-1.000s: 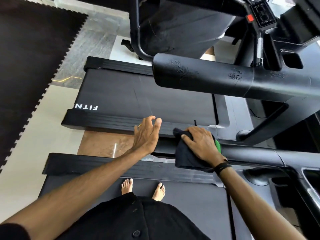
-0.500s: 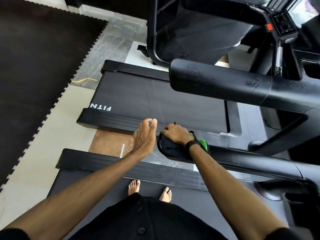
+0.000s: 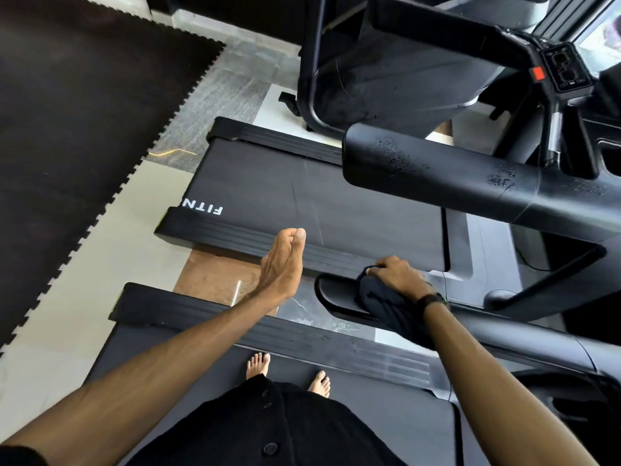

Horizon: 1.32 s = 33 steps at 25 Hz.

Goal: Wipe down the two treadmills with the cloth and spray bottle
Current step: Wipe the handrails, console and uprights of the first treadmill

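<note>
Two treadmills (image 3: 319,196) side by side: right hand (image 3: 400,279) is gripping the dark cloth (image 3: 386,302) on the handrail (image 3: 336,297), left hand (image 3: 284,260) is hovering flat-fingered, empty, just beside.

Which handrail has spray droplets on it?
The far treadmill's handrail: it shows speckled droplets. The near handrail, under the right hand and cloth, shows none.

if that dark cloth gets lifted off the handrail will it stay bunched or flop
Likely floppy: the cloth drapes over the handrail and hangs below it in soft folds. Probably light, since the right hand alone presses it down. It would likely sag open once lifted.
</note>
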### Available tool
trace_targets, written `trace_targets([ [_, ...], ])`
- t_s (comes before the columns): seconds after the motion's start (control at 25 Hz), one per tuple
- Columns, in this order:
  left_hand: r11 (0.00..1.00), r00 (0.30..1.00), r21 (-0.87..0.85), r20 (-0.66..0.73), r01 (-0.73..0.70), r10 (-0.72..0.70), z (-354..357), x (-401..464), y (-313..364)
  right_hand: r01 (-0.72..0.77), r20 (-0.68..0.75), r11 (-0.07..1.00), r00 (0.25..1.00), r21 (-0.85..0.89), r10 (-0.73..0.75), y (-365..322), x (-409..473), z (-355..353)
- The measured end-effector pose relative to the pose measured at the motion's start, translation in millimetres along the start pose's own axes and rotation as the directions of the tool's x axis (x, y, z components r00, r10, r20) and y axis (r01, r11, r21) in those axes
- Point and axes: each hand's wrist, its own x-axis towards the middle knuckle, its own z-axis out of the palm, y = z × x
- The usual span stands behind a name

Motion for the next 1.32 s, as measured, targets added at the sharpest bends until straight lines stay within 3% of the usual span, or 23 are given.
trace_targets([
  [0.12, 1.0, 1.0, -0.016, -0.014, 0.001, -0.001, -8.5, -4.0, -1.0, -0.028, 0.186, 0.999, 0.982, -0.024, 0.032, -44.1, 29.0, 9.5],
  [0.28, 0.999, 1.0, -0.036, -0.001, -0.007, 0.007, -11.5, -7.1, -4.4, 0.086, 0.178, 0.995, 0.981, -0.048, -0.076, -108.9, 22.0, 32.0],
  [0.44, 0.999, 0.998, -0.035, 0.057, -0.017, 0.019, -3.2, -8.3, -7.8, 0.298, -0.005, 0.925, 0.951, -0.236, -0.308, -114.6, -24.9, 42.2],
  [0.56, 0.999, 0.994, -0.046, 0.105, -0.02, 0.025, 6.3, -5.6, -6.4, 0.399, -0.235, 0.886, 0.861, -0.238, -0.451, -99.9, -57.5, 47.4],
  [0.64, 0.998, 0.985, -0.052, 0.168, -0.04, 0.048, 13.3, -4.5, -4.7, 0.404, -0.351, 0.892, 0.82, -0.205, -0.452, -88.9, -71.7, 55.9],
  [0.88, 0.98, 0.929, -0.003, 0.319, -0.197, 0.188, 32.9, 6.7, 10.2, 0.308, -0.594, 0.95, 0.755, -0.051, -0.276, -52.0, -100.7, 62.9],
  [1.08, 0.922, 0.842, 0.116, 0.461, -0.37, 0.28, 51.7, 17.5, 21.4, 0.089, -0.705, 0.995, 0.709, 0.039, -0.036, -3.0, -98.7, 54.2],
  [1.2, 0.875, 0.779, 0.27, 0.603, -0.402, 0.172, 58.9, 24.0, 14.0, -0.067, -0.699, 0.989, 0.701, 0.132, 0.141, 9.3, -86.2, 41.8],
  [1.32, 0.839, 0.758, 0.385, 0.65, -0.385, 0.05, 59.4, 22.5, 16.6, -0.155, -0.708, 0.964, 0.655, 0.215, 0.264, 0.8, -78.7, 43.9],
])
